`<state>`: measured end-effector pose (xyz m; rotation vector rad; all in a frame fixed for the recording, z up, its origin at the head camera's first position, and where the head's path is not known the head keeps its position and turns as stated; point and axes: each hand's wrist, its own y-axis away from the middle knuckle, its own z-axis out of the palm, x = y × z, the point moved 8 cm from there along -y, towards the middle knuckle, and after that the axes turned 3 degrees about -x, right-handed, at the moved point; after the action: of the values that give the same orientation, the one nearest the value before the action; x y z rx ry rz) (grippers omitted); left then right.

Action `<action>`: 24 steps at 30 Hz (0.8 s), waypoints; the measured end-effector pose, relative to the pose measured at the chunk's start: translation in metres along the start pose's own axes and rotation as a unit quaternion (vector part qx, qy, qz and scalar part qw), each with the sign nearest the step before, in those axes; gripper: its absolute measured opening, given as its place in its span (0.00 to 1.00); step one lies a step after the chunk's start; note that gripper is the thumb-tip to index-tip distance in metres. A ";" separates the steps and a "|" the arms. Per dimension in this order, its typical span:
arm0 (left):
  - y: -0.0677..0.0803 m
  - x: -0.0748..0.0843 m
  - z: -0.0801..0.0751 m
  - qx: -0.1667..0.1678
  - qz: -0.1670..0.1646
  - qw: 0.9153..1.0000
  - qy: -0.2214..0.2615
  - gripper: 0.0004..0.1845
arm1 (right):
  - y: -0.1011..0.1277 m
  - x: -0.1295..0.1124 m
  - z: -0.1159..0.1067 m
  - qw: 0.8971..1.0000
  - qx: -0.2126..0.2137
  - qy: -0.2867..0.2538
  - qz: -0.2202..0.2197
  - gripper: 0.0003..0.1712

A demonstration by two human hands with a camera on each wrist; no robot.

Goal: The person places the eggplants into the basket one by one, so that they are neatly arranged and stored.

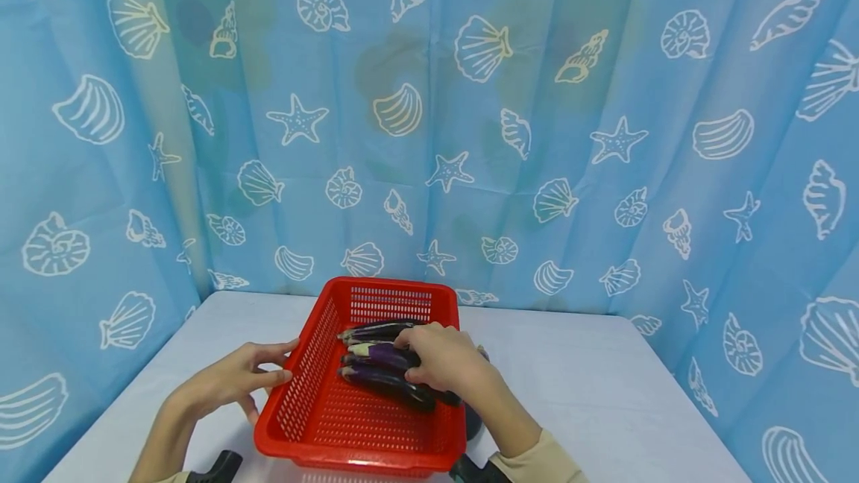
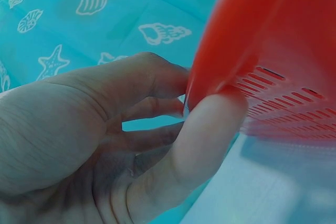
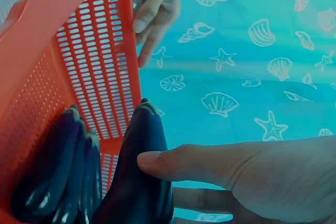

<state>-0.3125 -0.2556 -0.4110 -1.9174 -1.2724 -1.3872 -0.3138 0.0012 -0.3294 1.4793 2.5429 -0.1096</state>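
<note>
Head view shows a red basket sitting low in the middle of the frame on a pale desk, with a blue curtain printed with shells and starfish filling everything above and to the sides. Several dark purple eggplants lie side by side across the basket floor, their stem ends toward the left.

At the lower left of the frame the left hand sits against the basket's left wall, fingers curled at the rim. From the left wrist view, the thumb presses on the outside of the red wall while the other fingers bend toward the rim; the hand pinches the edge of the basket.

Just right of centre, the right hand lies over the eggplants inside the basket, fingers curled down round the middle one. From the right wrist view, the thumb rests along the side of that eggplant and a finger shows beneath it, so the hand is closed round it. Three more eggplants lie just beside it at the lower left of that frame, against the slotted wall of the basket. The left hand appears at the top of that frame, at the basket's far rim.
</note>
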 end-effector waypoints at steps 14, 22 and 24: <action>0.000 0.001 0.000 0.001 0.001 1.000 -0.003 0.38 | -0.011 -0.010 0.018 0.999 -0.028 -0.022 0.009 0.25; 0.000 0.001 0.001 0.006 -0.007 1.000 0.000 0.39 | -0.019 -0.010 0.031 0.999 -0.041 -0.009 0.019 0.24; -0.001 0.001 0.001 0.006 -0.007 1.000 0.001 0.39 | -0.022 -0.011 0.034 0.999 -0.044 0.002 0.014 0.23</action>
<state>-0.3122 -0.2541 -0.4109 -1.9025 -1.2925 -1.3831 -0.3228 -0.0241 -0.3608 1.4833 2.4933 0.0099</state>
